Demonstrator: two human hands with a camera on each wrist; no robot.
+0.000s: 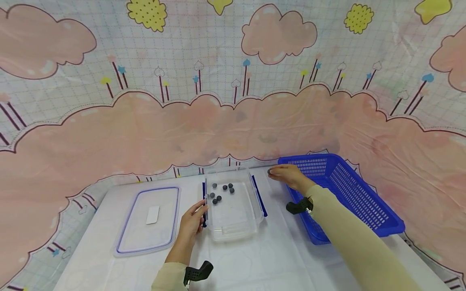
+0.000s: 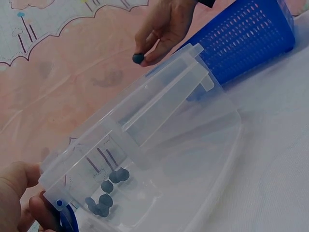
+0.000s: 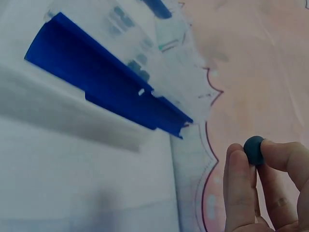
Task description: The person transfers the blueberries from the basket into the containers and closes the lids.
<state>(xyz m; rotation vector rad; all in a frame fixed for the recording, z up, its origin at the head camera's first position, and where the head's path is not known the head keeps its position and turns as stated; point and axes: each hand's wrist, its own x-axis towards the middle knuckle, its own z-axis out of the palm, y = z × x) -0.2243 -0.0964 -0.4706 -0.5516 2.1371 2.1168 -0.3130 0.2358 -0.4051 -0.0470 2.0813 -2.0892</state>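
Note:
A clear plastic box with blue side latches stands on the table, several small dark balls lying toward its far left part. My left hand grips the box's left side; the left wrist view shows the thumb at the rim and fingers by the blue latch. Between thumb and fingertips, my right hand pinches one small dark blue-green ball. That hand is raised right of the box, beside the near-left rim of a blue basket.
To the left of the box a clear lid with a blue seal lies flat, a white label on it. The white table ends at a patterned cloth backdrop. My right forearm reaches across the basket.

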